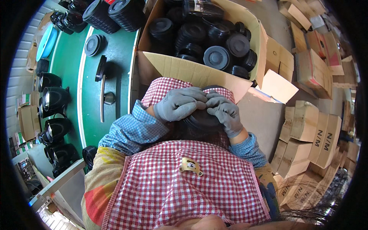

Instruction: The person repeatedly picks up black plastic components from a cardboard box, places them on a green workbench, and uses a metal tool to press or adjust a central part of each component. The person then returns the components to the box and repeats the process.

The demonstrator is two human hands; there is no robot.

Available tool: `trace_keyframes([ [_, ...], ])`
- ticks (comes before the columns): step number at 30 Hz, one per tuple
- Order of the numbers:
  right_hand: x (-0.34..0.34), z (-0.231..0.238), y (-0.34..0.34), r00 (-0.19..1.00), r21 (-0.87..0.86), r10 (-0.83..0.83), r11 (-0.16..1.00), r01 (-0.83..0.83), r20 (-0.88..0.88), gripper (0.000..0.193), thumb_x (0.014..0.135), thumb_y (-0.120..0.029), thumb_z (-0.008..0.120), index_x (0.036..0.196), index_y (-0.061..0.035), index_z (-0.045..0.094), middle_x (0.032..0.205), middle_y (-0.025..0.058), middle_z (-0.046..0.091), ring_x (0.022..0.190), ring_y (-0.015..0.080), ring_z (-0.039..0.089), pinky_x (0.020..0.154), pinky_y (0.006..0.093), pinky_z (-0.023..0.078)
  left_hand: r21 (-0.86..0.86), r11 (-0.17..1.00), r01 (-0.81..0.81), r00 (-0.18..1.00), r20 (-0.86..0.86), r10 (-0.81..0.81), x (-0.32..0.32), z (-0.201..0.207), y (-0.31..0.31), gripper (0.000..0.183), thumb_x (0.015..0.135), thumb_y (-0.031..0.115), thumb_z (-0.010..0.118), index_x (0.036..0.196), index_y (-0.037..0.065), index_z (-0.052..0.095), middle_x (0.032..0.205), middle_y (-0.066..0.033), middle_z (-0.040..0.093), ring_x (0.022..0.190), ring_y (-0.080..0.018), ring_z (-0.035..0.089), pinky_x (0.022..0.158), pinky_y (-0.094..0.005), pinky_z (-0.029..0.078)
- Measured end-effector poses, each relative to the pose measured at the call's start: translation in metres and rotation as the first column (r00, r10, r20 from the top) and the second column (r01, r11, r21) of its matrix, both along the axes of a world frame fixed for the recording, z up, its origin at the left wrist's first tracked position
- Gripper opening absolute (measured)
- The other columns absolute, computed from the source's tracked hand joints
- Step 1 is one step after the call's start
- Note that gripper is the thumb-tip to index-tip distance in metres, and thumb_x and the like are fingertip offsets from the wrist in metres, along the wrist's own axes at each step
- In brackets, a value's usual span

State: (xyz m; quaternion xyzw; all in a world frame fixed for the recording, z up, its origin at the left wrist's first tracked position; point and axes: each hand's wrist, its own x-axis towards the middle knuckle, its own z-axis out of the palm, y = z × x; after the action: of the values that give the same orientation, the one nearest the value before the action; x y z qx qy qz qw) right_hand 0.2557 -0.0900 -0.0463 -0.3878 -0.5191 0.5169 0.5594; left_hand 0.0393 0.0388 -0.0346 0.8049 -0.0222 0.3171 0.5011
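In my lap, over the red-and-white checked apron, rests a black round lid [203,122], partly covered by my hands. My left hand [180,104], in a grey glove, curls its fingers over the lid's far left edge. Close beside it, my right hand [225,113], gloved in grey too, has bent fingers gripping the lid's right side. The fingertips of both hands nearly meet at the top of the lid. What lies beneath the lid is dark and hard to make out.
Just ahead, an open cardboard box [165,65] holds many black round lids. On the left, a green workbench [92,126] carries stacked black lids [100,16], a wooden stick [102,101], a small metal cup [109,98] and glossy black pots [55,100]. Cardboard boxes [304,122] stand at right.
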Motion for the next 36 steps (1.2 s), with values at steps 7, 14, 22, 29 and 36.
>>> trace_keyframes([
  [7,0.003,0.006,0.004,0.962,0.066,0.018,0.997,-0.037,0.271,0.034,0.098,-0.025,0.048,0.103,-0.0022,0.072,0.125,0.0138,0.064,0.138,0.0348,0.047,0.120,0.0469,0.030,0.068,0.989,-0.135,0.983,-0.116,0.142,-0.012,0.017,-0.022,0.033,0.104,0.022,0.051,0.109,-0.003,0.071,0.121,-0.0221,0.068,0.119,-0.0397,0.063,0.107,-0.0491,0.047],
  [14,0.005,-0.003,0.000,0.984,0.014,0.087,0.996,-0.090,0.158,0.059,0.101,-0.055,0.050,0.120,-0.0021,0.068,0.142,0.0181,0.058,0.138,0.0339,0.049,0.119,0.0452,0.033,0.245,0.956,-0.161,0.945,-0.242,0.222,-0.016,0.041,-0.046,0.042,0.101,0.031,0.056,0.122,-0.004,0.065,0.131,-0.0230,0.060,0.129,-0.0406,0.055,0.113,-0.0521,0.038],
  [22,-0.010,0.010,-0.005,0.993,-0.036,-0.114,0.993,0.115,0.043,0.055,0.086,-0.045,0.076,0.119,-0.0004,0.072,0.138,0.0205,0.060,0.135,0.0324,0.052,0.116,0.0439,0.035,-0.339,0.924,-0.176,0.950,-0.305,0.069,-0.009,0.023,-0.024,0.039,0.100,0.027,0.061,0.120,-0.006,0.068,0.132,-0.0240,0.060,0.120,-0.0360,0.060,0.104,-0.0445,0.048],
  [29,-0.006,-0.001,-0.001,0.989,0.085,-0.108,0.991,0.099,0.106,0.055,0.078,-0.042,0.081,0.108,0.0039,0.075,0.132,0.0220,0.064,0.139,0.0370,0.048,0.119,0.0489,0.030,0.030,0.987,-0.159,0.987,-0.025,0.160,0.001,0.013,-0.015,0.026,0.100,0.016,0.058,0.108,-0.005,0.072,0.116,-0.0222,0.068,0.110,-0.0364,0.066,0.098,-0.0424,0.053],
  [36,-0.012,0.005,-0.011,0.952,0.073,-0.139,0.990,0.124,0.272,0.055,0.082,-0.044,0.080,0.108,0.0034,0.074,0.130,0.0221,0.065,0.138,0.0398,0.048,0.117,0.0509,0.032,0.203,0.974,-0.095,0.995,0.027,0.092,0.001,0.000,-0.002,0.023,0.099,0.012,0.057,0.110,-0.004,0.071,0.113,-0.0214,0.069,0.108,-0.0374,0.067,0.095,-0.0443,0.055],
])
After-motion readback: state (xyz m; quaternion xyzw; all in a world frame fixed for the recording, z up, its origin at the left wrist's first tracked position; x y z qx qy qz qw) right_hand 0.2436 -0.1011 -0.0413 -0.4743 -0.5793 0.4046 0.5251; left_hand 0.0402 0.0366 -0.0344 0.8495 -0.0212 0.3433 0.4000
